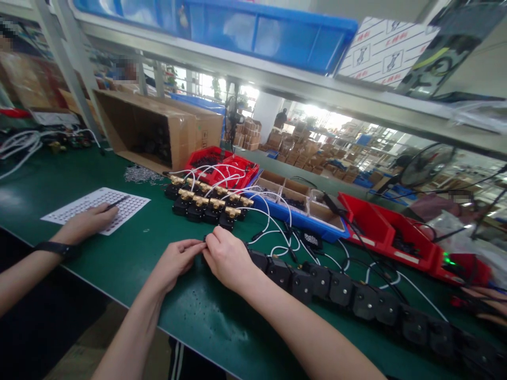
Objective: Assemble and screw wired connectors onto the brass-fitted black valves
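Observation:
My left hand point(179, 261) and my right hand point(228, 257) meet over the green table, fingertips together. Both are closed, with fingers pinched at a dark part that they mostly hide; I cannot make out its kind. From beside my right hand, a row of black box-shaped housings point(303, 285) runs toward the lower right, partly behind my right forearm. Just beyond my hands stands a group of black units with brass valve bodies point(216, 205) and white cables.
At left, a co-worker's hand point(93, 219) holds a dark pen over a printed sheet point(132, 205). A cardboard box point(182, 134), a red bin point(253, 174), a blue divided tray point(328, 229) and more red bins point(368, 237) line the back. Another person's hand point(491, 301) shows far right.

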`<state>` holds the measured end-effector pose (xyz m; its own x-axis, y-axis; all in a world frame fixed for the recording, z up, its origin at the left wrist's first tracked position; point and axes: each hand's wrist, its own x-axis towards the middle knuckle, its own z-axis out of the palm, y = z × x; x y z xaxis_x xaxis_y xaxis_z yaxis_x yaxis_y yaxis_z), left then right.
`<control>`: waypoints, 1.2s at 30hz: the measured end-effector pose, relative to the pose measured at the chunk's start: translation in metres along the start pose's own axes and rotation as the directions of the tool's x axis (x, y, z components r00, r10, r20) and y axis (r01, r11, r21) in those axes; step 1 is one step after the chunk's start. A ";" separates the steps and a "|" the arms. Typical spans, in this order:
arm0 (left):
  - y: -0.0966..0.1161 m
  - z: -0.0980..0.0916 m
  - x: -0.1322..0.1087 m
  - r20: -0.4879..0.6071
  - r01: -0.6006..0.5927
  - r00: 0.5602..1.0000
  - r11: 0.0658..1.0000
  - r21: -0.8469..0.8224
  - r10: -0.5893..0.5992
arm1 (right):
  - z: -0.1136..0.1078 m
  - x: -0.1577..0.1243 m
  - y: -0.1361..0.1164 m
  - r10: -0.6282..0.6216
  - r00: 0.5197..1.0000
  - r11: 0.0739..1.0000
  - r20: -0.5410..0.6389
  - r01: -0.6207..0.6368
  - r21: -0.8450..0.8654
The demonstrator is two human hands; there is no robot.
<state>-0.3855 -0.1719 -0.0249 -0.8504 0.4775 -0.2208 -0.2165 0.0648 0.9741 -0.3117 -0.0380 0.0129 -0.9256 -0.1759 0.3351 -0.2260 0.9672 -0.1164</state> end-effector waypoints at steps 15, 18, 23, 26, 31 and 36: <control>0.002 -0.001 -0.008 -0.071 -0.032 0.997 0.999 -0.028 0.030 | -0.009 -0.009 0.008 0.094 0.995 0.990 -0.030 -0.090 0.107; 0.000 0.002 -0.028 -0.196 -0.081 0.979 0.988 -0.134 0.054 | -0.016 -0.026 -0.001 0.144 0.982 0.971 -0.125 -0.116 0.209; -0.005 0.025 -0.068 -0.179 0.120 0.962 0.910 -0.397 -0.205 | -0.022 -0.048 -0.039 -0.157 0.982 0.939 -0.101 0.180 0.294; -0.005 0.039 -0.079 -0.169 0.226 0.929 0.864 -0.450 -0.330 | -0.024 -0.051 -0.051 -0.147 0.984 0.965 0.103 0.119 0.236; -0.003 0.056 -0.080 -0.117 0.260 0.936 0.876 -0.407 -0.332 | -0.035 -0.055 -0.041 -0.026 0.975 0.927 0.220 -0.058 0.370; 0.004 0.061 -0.078 -0.021 0.244 0.963 0.906 -0.345 -0.267 | -0.044 -0.059 -0.022 0.144 0.980 0.852 0.139 -0.194 0.487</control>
<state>-0.2909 -0.1549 -0.0012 -0.7712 0.4246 -0.4743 -0.5692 -0.1265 0.8124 -0.2390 -0.0410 0.0374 -0.9816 -0.0583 0.1819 -0.1603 0.7687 -0.6192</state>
